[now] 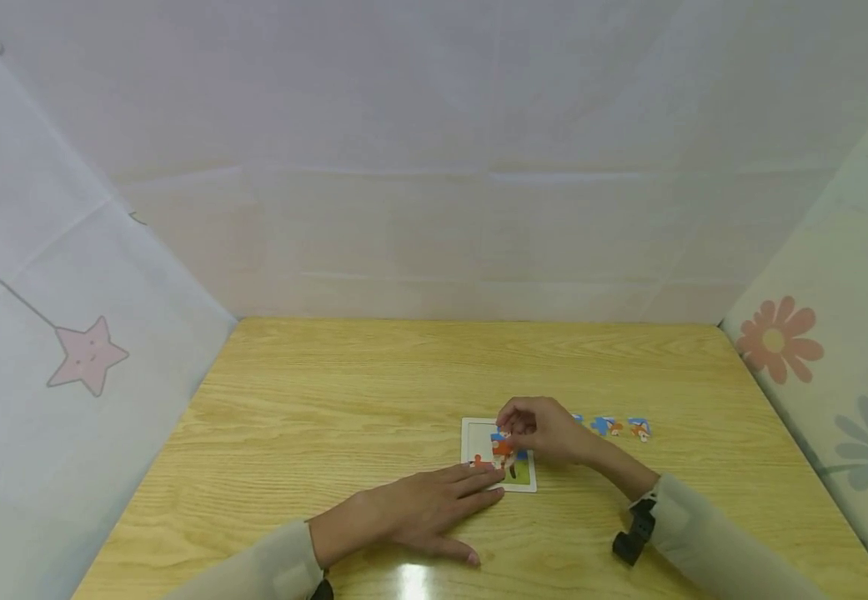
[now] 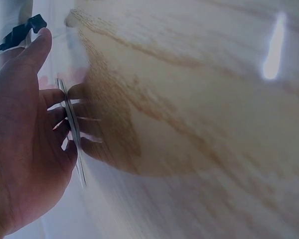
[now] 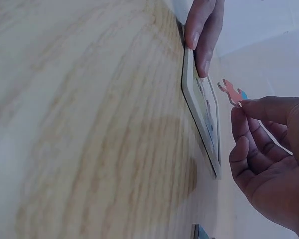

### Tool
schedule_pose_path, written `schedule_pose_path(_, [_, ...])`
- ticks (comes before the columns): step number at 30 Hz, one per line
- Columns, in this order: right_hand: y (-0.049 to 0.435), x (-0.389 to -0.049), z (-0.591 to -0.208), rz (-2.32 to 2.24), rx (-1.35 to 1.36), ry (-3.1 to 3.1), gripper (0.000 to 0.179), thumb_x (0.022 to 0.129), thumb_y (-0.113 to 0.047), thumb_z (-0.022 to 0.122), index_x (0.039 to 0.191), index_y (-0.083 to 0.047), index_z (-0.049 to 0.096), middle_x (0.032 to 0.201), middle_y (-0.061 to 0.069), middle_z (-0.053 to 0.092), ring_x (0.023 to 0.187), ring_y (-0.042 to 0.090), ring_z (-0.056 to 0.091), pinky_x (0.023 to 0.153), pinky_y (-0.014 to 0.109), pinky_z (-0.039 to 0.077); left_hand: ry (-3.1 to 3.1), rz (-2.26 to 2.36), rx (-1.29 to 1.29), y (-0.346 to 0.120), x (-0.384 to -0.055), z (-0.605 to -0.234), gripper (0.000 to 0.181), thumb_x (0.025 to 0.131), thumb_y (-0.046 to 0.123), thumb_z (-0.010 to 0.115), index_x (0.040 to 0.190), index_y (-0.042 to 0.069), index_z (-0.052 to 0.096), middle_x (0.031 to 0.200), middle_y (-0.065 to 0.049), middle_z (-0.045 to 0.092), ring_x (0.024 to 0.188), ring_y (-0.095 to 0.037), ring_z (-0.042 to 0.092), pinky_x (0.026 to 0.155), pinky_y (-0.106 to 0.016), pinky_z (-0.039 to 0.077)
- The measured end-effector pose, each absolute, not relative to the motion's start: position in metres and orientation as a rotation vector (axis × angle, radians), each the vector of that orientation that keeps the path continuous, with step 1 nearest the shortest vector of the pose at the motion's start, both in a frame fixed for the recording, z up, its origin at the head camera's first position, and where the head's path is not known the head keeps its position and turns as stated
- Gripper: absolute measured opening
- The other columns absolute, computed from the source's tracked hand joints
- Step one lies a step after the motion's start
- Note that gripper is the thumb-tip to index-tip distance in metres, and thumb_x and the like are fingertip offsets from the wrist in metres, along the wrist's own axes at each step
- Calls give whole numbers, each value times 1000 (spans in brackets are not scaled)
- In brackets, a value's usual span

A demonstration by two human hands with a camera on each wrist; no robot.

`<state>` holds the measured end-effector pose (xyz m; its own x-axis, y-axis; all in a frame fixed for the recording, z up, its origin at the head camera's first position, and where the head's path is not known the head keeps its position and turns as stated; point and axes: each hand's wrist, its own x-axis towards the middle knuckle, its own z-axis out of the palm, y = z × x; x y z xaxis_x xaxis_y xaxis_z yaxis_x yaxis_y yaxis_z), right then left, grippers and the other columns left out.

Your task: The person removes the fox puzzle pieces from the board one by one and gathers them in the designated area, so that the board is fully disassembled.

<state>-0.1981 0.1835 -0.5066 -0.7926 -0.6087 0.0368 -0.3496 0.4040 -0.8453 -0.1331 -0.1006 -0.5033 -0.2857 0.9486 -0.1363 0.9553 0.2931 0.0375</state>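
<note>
The right hand (image 1: 546,429) pinches a piece (image 3: 232,93) by its edge above the tray (image 1: 480,438), likely so its outline stays clear. The left hand (image 1: 441,504) lies flat, fingers straight and slightly spread, across the tray's near-left part, seemingly steadying it. Loose pieces (image 1: 603,426) rest on the worktop (image 1: 343,400) right of the right hand, probably for easy reach.

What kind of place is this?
Maybe a little play or craft corner: there's a wood-grain table, pale walls with a pink star and flowers, and a puzzle tray.
</note>
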Motion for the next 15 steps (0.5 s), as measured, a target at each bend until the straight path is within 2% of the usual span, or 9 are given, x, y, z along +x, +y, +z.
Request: schedule_pose_path(15, [212, -200, -501, -1408, -816, 2366, 22, 97, -5, 76, 118, 0, 70, 104, 6, 73, 89, 17, 70, 74, 27, 60, 2418, -77, 1780, -100, -133, -504, 86, 107, 72, 31, 169, 13, 27, 178, -5, 17, 163, -22, 19, 129, -32, 25])
